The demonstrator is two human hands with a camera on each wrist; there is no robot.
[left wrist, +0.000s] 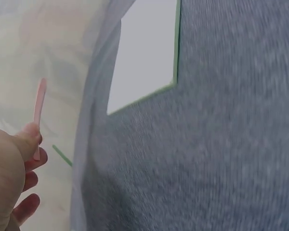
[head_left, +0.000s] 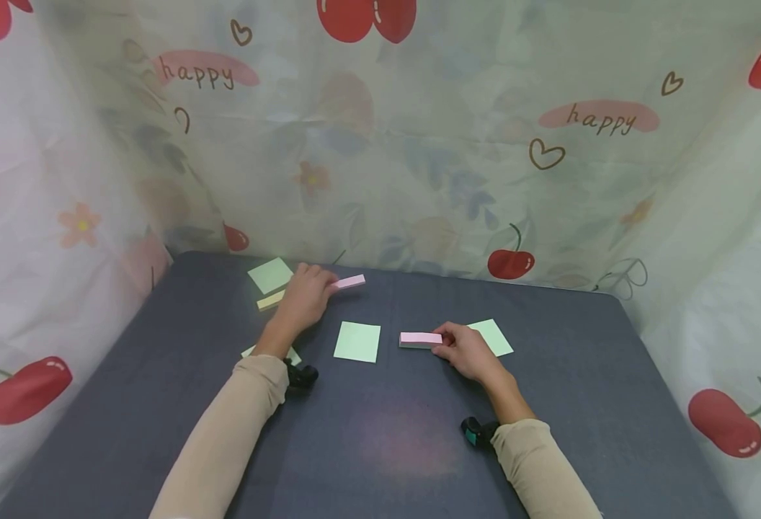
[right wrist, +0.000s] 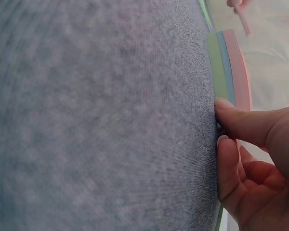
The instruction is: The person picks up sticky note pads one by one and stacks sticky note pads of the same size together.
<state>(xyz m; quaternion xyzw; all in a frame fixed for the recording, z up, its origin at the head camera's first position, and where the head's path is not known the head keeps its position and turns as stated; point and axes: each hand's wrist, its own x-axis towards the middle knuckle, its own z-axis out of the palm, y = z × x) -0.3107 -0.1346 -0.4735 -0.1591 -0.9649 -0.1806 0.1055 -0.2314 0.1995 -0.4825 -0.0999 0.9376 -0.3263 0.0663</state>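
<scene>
My left hand (head_left: 304, 297), toward the back left of the table, pinches a narrow pink sticky-note strip pad (head_left: 351, 282) by one end. In the left wrist view the pink strip pad (left wrist: 39, 108) stands up between thumb and fingers. My right hand (head_left: 470, 352) grips the right end of a stack of strip pads (head_left: 419, 339), close over the table right of the middle. Green, blue and pink layers show in this stack (right wrist: 226, 67) in the right wrist view. A yellow strip pad (head_left: 270, 300) lies beside my left hand, partly hidden by it.
Pale green square note pads lie about the table (head_left: 367, 418): one at the back left (head_left: 269, 275), one in the middle (head_left: 357, 342), one behind my right hand (head_left: 494, 337), one partly under my left forearm (head_left: 295, 356). A printed curtain (head_left: 387, 180) surrounds the back and sides.
</scene>
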